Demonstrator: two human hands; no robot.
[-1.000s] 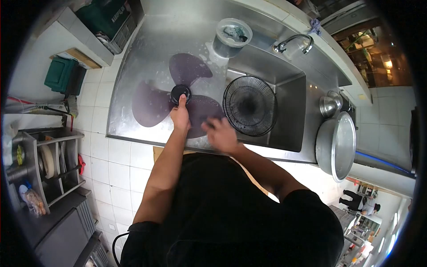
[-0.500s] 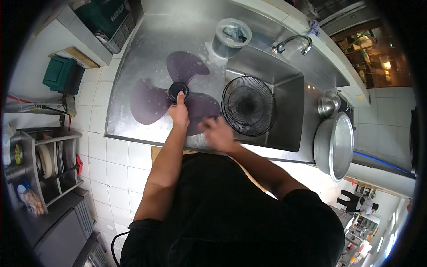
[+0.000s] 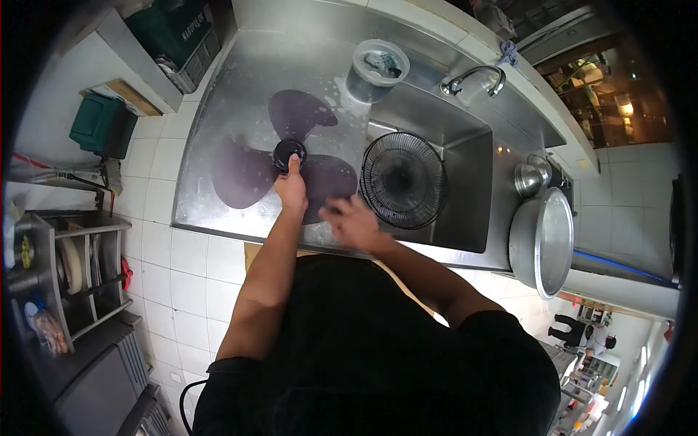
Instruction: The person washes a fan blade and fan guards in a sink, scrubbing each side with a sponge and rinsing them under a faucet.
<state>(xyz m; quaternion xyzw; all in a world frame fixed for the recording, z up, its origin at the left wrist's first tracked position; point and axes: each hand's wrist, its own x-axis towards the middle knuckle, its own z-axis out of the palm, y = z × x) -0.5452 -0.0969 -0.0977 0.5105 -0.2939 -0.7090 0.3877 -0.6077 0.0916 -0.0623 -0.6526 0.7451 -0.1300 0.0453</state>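
A purple three-bladed fan blade (image 3: 247,176) with a black hub (image 3: 289,155) lies on the wet steel counter. My left hand (image 3: 291,187) grips it at the hub, thumb on top and the other fingers hidden beneath. Over the lower right blade's edge is my right hand (image 3: 352,221), blurred, its fingers partly spread; whether anything is between them cannot be made out. Drops and foam spot the blades. A round black wire fan grille (image 3: 403,179) rests in the sink to the right.
Behind the sink stand a plastic tub (image 3: 372,89) with murky liquid and a curved faucet (image 3: 474,78). Metal bowls (image 3: 529,180) and a large metal basin (image 3: 525,243) are at the right. A person (image 3: 582,334) stands far off at the lower right.
The view has shifted slightly. My left hand still holds the hub, while my right hand has moved a little at the blade's edge.
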